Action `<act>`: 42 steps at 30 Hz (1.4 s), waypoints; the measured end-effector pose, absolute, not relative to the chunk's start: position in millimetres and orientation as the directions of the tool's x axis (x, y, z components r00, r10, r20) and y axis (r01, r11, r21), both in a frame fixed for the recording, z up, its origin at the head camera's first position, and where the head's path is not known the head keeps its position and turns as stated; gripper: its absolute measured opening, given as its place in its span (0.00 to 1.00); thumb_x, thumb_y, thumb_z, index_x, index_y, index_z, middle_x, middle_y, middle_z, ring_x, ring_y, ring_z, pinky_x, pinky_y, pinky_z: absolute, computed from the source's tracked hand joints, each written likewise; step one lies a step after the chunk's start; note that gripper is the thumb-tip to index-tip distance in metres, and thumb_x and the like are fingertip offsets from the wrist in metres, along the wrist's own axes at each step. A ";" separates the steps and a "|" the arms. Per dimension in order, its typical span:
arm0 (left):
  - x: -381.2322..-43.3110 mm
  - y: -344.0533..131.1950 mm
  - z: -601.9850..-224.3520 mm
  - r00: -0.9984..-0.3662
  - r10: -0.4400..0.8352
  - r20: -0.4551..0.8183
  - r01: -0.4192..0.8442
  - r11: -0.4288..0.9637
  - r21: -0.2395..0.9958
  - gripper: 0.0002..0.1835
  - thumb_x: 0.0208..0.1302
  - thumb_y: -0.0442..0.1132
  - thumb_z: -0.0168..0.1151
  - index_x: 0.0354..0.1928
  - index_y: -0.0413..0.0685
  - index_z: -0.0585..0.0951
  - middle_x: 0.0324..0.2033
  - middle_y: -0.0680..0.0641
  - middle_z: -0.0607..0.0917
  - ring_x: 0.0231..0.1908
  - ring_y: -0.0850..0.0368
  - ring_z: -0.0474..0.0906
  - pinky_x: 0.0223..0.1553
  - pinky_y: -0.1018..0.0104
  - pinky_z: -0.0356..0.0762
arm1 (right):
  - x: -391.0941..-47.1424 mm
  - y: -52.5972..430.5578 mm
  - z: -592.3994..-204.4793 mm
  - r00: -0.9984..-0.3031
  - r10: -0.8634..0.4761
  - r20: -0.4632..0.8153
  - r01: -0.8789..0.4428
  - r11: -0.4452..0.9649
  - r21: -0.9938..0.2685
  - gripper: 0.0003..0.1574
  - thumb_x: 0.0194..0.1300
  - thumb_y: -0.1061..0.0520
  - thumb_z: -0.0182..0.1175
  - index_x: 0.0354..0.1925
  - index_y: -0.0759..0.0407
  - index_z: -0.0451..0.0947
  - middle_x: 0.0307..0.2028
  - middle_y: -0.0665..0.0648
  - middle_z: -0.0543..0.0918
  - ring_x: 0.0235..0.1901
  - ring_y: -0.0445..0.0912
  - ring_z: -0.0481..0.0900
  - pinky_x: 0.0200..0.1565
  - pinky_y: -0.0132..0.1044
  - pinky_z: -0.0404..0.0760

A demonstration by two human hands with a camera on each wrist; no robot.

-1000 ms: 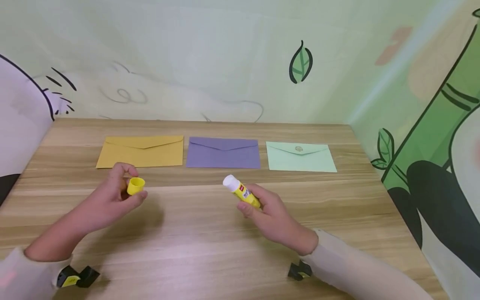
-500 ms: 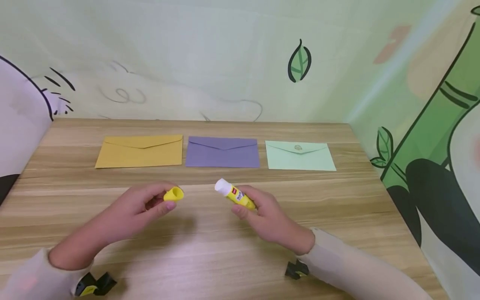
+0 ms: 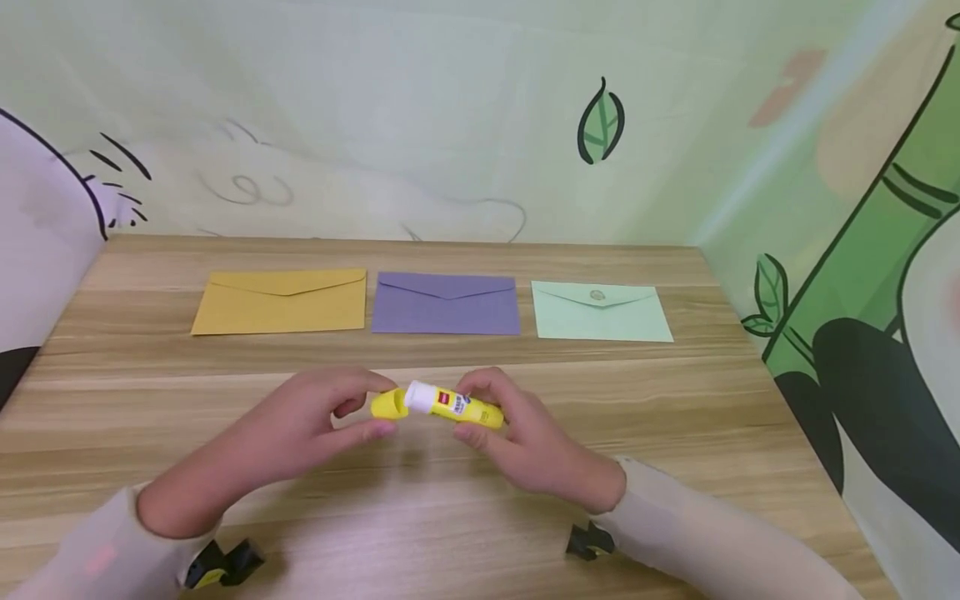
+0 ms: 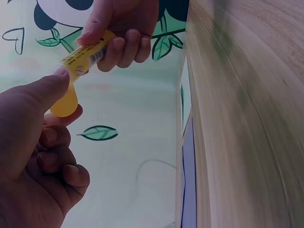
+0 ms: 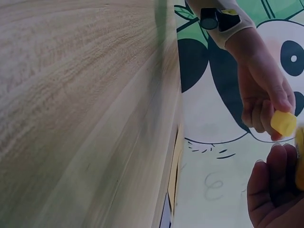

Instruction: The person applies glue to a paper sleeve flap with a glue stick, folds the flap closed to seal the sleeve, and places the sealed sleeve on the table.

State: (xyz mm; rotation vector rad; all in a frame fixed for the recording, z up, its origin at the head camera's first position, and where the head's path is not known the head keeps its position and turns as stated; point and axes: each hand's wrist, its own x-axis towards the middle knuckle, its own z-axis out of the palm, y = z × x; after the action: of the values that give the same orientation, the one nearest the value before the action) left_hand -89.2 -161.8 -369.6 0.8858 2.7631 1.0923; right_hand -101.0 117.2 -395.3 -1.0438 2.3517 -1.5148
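Observation:
Between thumb and forefinger my left hand [image 3: 322, 421] pinches a small yellow cap [image 3: 388, 405], its hollow end turned toward the right. A yellow glue stick [image 3: 463, 407] with a white top end is gripped by my right hand [image 3: 528, 433]. The white end meets or nearly meets the cap's rim; the head view does not settle which. In the left wrist view the glue stick [image 4: 88, 58] slants down to the cap [image 4: 65, 101], with the two at an angle. The right wrist view shows the cap [image 5: 283, 123] in my left fingers.
Three envelopes lie in a row toward the back of the wooden table [image 3: 450, 517]: yellow [image 3: 281, 302], purple [image 3: 446, 305] and mint green [image 3: 602, 312]. A wall covering [image 3: 375, 125] with cartoon drawings stands behind and at the sides.
My left hand has moved right with the cap, from before the yellow envelope up to the glue stick. My right hand has shifted slightly left and turned the stick closer to level.

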 end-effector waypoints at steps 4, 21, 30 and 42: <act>-87.6 -158.6 -365.4 -0.838 0.519 0.170 0.498 0.597 0.629 0.14 0.61 0.48 0.72 0.49 0.61 0.85 0.22 0.62 0.68 0.24 0.67 0.62 0.22 0.72 0.64 | -100.8 116.9 -395.4 -0.721 -0.651 0.238 -0.476 0.216 -0.852 0.18 0.69 0.63 0.62 0.55 0.56 0.70 0.37 0.52 0.83 0.31 0.41 0.75 0.34 0.34 0.79; -78.9 -151.4 -363.5 -0.769 0.608 0.196 0.615 0.623 0.484 0.14 0.68 0.49 0.63 0.51 0.53 0.77 0.25 0.64 0.72 0.25 0.70 0.65 0.28 0.72 0.70 | -99.5 121.9 -386.5 -0.664 -0.706 0.245 -0.554 0.246 -0.795 0.14 0.70 0.60 0.61 0.51 0.55 0.71 0.32 0.49 0.80 0.25 0.37 0.71 0.26 0.30 0.78; -72.0 -145.8 -363.4 -0.695 0.631 0.344 0.718 0.589 0.370 0.26 0.70 0.61 0.41 0.52 0.50 0.75 0.27 0.61 0.75 0.27 0.68 0.68 0.30 0.69 0.74 | -92.9 120.2 -380.4 -0.627 -0.726 0.283 -0.615 0.237 -0.753 0.16 0.69 0.62 0.61 0.53 0.58 0.70 0.36 0.51 0.82 0.27 0.35 0.72 0.29 0.29 0.79; -67.6 -136.7 -363.4 -0.679 0.617 0.397 0.734 0.585 0.344 0.27 0.72 0.59 0.38 0.54 0.46 0.74 0.27 0.57 0.79 0.25 0.66 0.70 0.28 0.70 0.76 | -92.1 113.3 -376.9 -0.552 -0.733 0.397 -0.734 0.202 -0.649 0.11 0.74 0.55 0.57 0.48 0.59 0.70 0.31 0.52 0.83 0.23 0.33 0.71 0.26 0.20 0.74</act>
State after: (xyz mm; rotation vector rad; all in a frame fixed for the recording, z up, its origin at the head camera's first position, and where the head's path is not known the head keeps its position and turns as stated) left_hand -67.6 -136.7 -363.4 1.3027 3.0025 0.8386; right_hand -92.1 113.3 -376.9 -1.4867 2.4360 -1.3151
